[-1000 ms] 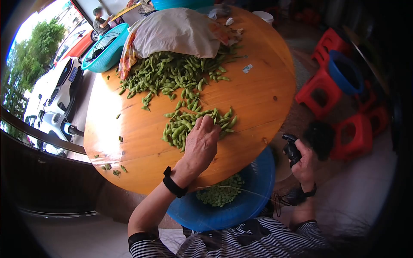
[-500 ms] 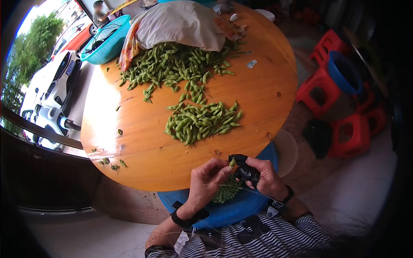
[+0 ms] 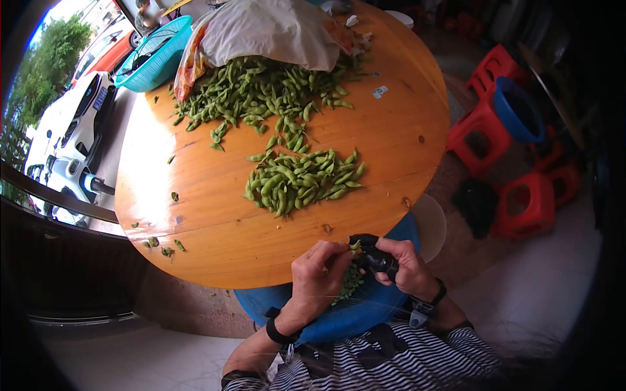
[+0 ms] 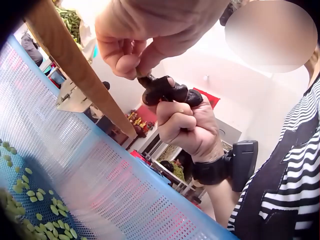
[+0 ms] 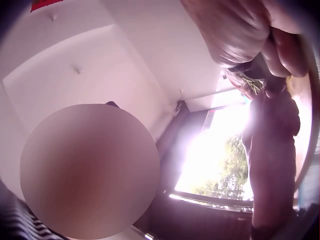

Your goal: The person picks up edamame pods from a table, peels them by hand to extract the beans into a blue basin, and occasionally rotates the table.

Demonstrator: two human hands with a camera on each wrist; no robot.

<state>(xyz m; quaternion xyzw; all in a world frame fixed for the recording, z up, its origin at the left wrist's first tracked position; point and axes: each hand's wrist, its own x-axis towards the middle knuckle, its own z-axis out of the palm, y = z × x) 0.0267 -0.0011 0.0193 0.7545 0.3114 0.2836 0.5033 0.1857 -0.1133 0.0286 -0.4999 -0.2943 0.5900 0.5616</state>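
Observation:
My left hand (image 3: 318, 277) pinches a green soybean pod (image 3: 355, 246) above the blue basket (image 3: 261, 303). Against the pod's other side is my right hand (image 3: 405, 270), its thumb and forefinger covered in black wrapping (image 4: 167, 91) and closed in on the pod. The other right fingers are curled, as the left wrist view shows. Below both hands lie shelled green beans (image 4: 55, 220) in the basket. A small heap of soybean pods (image 3: 300, 182) rests on the round wooden table (image 3: 378, 150) ahead of the hands. In the right wrist view the pod is hidden by the fingers.
A larger pile of pods (image 3: 261, 98) lies farther back under a pale cloth (image 3: 267, 32). A turquoise basket (image 3: 156, 62) stands at the table's far left. Red stools (image 3: 479, 137) and a blue basin (image 3: 518, 111) are on the right. Stray pods (image 3: 166, 251) dot the table's left edge.
My left hand left the heap with a pod and came back over the basket. My right hand moved left to meet it. Over the last half second both stay together at the pod.

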